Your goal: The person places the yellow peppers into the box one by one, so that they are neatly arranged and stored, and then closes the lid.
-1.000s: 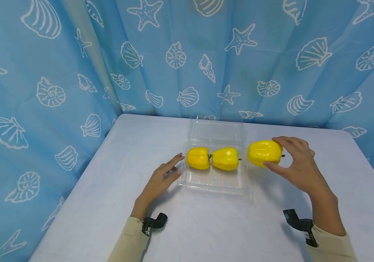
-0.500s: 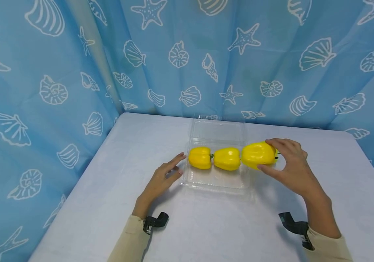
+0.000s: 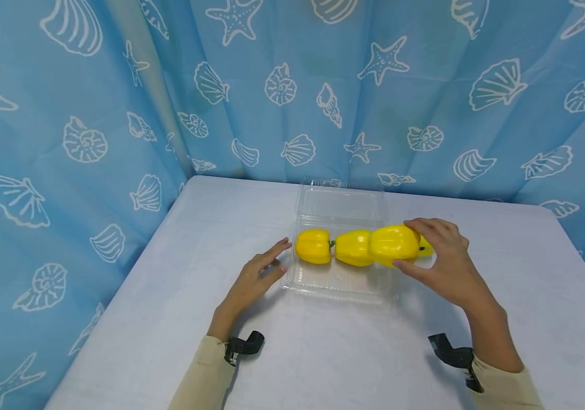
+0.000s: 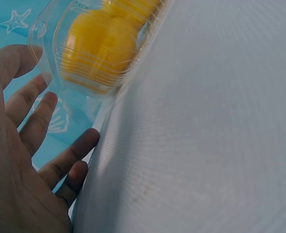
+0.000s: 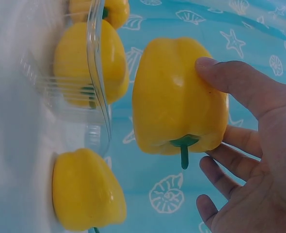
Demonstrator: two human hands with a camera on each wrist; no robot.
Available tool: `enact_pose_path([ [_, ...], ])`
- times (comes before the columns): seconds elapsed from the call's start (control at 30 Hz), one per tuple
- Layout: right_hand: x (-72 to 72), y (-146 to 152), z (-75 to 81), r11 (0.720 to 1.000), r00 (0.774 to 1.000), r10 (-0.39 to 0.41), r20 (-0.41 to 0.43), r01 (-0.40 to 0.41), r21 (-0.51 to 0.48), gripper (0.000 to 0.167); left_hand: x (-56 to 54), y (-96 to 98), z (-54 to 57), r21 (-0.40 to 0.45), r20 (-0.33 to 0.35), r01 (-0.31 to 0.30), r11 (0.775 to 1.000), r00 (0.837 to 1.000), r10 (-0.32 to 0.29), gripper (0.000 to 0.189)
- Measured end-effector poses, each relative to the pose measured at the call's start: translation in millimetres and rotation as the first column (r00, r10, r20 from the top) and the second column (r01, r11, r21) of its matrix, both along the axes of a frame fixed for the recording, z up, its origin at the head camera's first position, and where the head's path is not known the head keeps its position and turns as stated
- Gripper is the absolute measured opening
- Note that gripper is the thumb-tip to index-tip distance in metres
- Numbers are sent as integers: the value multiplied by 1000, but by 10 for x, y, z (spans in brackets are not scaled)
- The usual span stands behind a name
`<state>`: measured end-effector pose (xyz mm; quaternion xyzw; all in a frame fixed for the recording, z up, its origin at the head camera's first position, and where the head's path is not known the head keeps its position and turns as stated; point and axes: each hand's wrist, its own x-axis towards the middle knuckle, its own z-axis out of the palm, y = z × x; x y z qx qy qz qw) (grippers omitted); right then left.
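Note:
My right hand [image 3: 443,259] pinches a yellow bell pepper [image 3: 392,245] between thumb and fingers, holding it raised at the right side of a clear plastic clamshell box [image 3: 333,283]. In the right wrist view the held pepper [image 5: 174,94] hangs above the box's rim level, green stem toward my palm. Two more yellow bell peppers lie in the box: a left one [image 3: 313,247] and a middle one [image 3: 351,248], partly covered by the held pepper. My left hand [image 3: 251,282] has its fingers loosely spread, fingertips right at the box's left rim.
Another yellow bell pepper [image 5: 87,191] lies on the white-covered table [image 3: 323,353] just right of the box, mostly hidden in the head view. The box's lid [image 3: 340,203] lies folded back toward the blue shell-patterned curtain [image 3: 292,85], which hangs behind the table.
My right hand has carried the held pepper left, from beside the box to over its right part. The table pepper behind it has come into view. My left hand stays at the rim.

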<state>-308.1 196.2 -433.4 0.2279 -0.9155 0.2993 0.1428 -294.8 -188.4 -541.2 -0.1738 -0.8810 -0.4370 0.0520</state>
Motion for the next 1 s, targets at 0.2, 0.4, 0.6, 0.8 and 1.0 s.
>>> enact_pose_path([
  [0.2, 0, -34, -30, 1000, 1000, 21, -7, -21, -16, 70, -3, 5, -11, 12, 8, 2, 1000, 1000, -2, 51],
  [0.4, 6, -76, -46, 999, 999, 34, -7, -34, -23, 69, 5, 15, 3, 11, -2, 0, 1000, 1000, 0, 51],
  [0.6, 9, -122, -52, 999, 999, 43, -7, -43, -28, 69, 9, 15, 20, 14, -6, 0, 1000, 1000, 0, 51],
  [0.8, -9, -172, -76, 999, 999, 44, 5, -44, -23, 70, 17, 17, 37, 8, -2, -2, 1000, 1000, 2, 50],
  [1.0, -14, -225, -109, 998, 998, 60, 2, -60, -31, 70, 17, 15, 34, 3, -2, -7, 1000, 1000, 7, 50],
])
